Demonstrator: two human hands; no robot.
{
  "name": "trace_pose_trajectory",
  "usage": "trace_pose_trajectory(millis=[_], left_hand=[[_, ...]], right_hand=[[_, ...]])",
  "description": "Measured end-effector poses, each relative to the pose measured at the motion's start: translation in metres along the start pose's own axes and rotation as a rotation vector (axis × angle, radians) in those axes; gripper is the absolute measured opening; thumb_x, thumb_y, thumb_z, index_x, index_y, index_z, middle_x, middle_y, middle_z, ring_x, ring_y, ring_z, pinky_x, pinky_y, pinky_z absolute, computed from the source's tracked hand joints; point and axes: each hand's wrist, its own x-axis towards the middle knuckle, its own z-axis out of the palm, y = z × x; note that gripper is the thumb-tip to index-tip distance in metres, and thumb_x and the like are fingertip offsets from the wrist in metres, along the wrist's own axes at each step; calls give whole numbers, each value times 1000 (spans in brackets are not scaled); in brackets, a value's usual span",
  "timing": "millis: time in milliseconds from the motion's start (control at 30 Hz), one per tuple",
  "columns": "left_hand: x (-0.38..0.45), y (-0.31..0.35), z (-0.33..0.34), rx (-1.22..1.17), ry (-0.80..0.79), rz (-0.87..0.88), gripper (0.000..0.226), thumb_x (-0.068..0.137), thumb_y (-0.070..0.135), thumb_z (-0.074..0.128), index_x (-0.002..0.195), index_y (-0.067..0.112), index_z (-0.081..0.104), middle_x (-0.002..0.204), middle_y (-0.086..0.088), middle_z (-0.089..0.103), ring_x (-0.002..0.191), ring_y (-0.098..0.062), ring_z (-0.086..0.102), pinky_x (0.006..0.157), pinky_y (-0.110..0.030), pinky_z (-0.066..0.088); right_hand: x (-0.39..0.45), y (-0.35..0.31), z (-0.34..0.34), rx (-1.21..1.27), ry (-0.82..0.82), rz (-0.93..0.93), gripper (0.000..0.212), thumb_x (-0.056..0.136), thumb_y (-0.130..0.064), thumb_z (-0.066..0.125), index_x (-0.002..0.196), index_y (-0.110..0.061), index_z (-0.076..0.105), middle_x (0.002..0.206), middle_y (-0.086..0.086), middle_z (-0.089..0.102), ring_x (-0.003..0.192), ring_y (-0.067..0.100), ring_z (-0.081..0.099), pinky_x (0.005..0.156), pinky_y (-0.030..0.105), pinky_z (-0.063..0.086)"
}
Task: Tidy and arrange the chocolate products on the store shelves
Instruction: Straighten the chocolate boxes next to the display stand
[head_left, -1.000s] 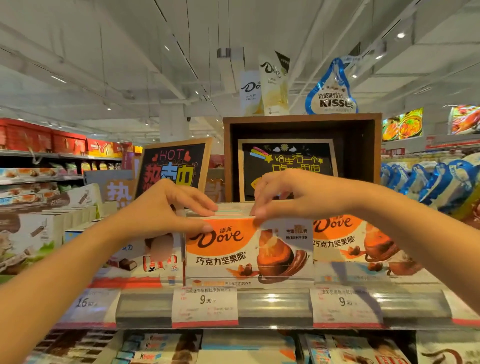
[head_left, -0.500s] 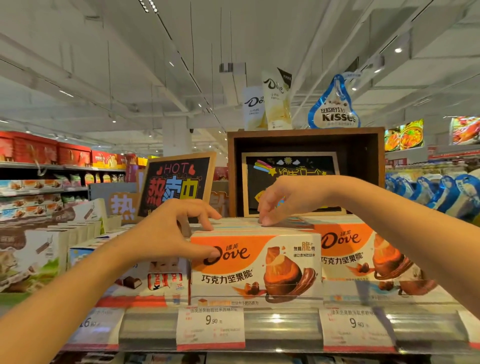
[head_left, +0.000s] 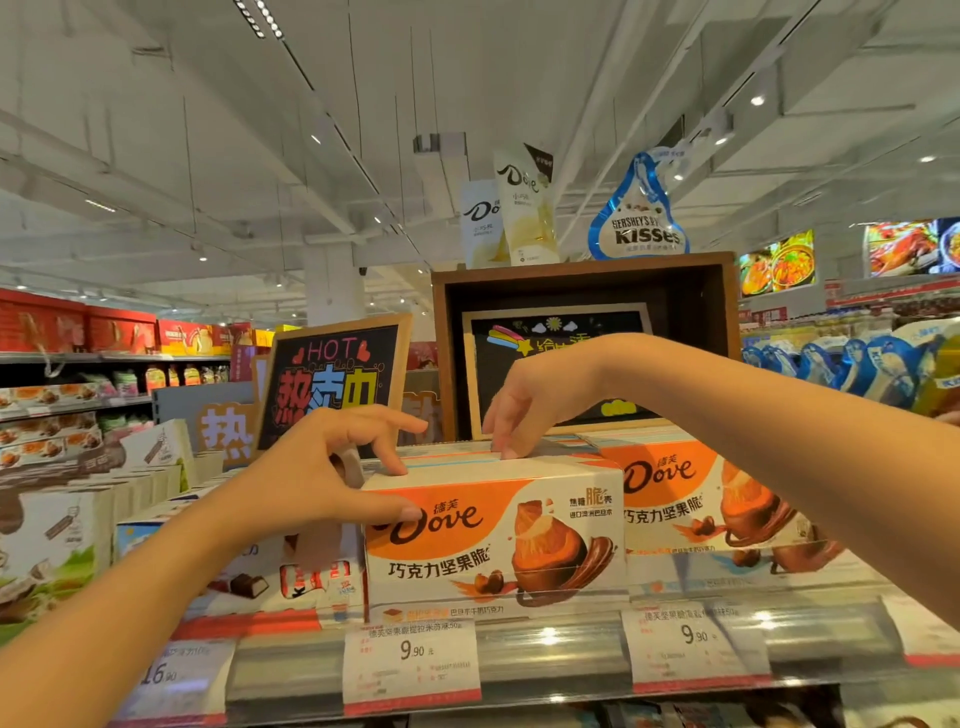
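Item: orange Dove box (head_left: 493, 535), front row of the top shelf (head_left: 545, 654), standing at the shelf's front edge above a 9.90 price tag (head_left: 412, 659); a second Dove box (head_left: 696, 499) sits just beside it to the right, set slightly further back. Step in hand, by judgement: squaring the front box flush with the shelf edge and level with its neighbour. Done well, this calls for even, light pressure on both top corners so the carton slides without twisting or tipping over the front lip, and for keeping the printed face outward. Left hand (head_left: 322, 478): reaching in from the lower left, thumb laid along the box's front upper left corner, fingers (head_left: 395, 462) bent down onto its top edge, so the corner is pinched. Right hand (head_left: 524, 400): wrist arched high, fingertips touching the top of the box toward the rear, fingers drooping, nothing enclosed. To the left stands a black "HOT" sign (head_left: 332, 379).
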Motion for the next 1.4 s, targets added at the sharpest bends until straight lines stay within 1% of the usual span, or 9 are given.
trace_pose_trajectory(millis=[133,267,400,500,633,800,933,1267,1400], left_hand=[[1,2,-1,13,2,-13,34,47,53,79,67,27,69,119,32,55,112,11,50,84,-24,49],[2,1,-1,22,-9,-40,32,50,49,84,68,28,68,123,31,53,118,12,44,91,-22,45],[2,1,-1,21,-14,-62,37,49,51,82,78,32,68,134,34,39,129,11,29,101,-34,43],[1,2,-1,5,5,-50,66,46,52,81,106,44,55,126,42,38,124,7,38,100,-43,44],[4,4,1,-2,21,4,103,42,56,82,126,62,22,121,53,29,114,28,32,94,-22,40],[12,8,5,203,-120,-14,81,49,71,71,118,63,31,118,29,53,107,13,50,91,-22,42],[21,11,8,322,-130,38,62,51,83,58,99,44,60,104,30,60,100,8,56,88,-23,46],[45,15,4,308,-258,-22,45,49,69,71,84,41,69,91,26,65,90,4,58,83,-28,49],[52,24,10,288,-287,-27,58,41,76,69,85,39,69,91,25,64,88,6,59,77,-21,48]], right_hand=[[2,-9,-1,-90,-53,15,27,92,-24,54,114,-12,65,138,4,49,130,18,41,110,36,32],[0,-16,7,-214,-35,60,31,97,-23,45,123,-9,56,126,4,53,111,14,48,89,23,39],[-15,-11,4,-171,148,84,31,99,-26,39,124,-11,50,111,1,52,97,13,48,68,17,40],[-29,-6,-1,-91,297,91,26,99,-26,37,119,-12,48,101,-2,54,93,14,55,61,18,45],[-49,3,-10,11,544,78,18,99,-23,37,110,-14,48,95,-6,54,89,12,57,56,17,44],[-86,21,-23,49,777,106,24,100,-20,34,117,-14,50,107,-1,56,96,13,56,63,15,44],[-122,37,-21,34,690,195,30,101,-18,33,125,-14,51,106,0,58,88,11,59,63,20,47],[-160,63,3,140,333,397,25,100,-22,34,115,-27,53,103,-3,67,87,11,67,66,24,55],[-161,71,7,128,309,423,25,100,-23,35,116,-22,54,107,0,67,93,15,66,78,35,57]])
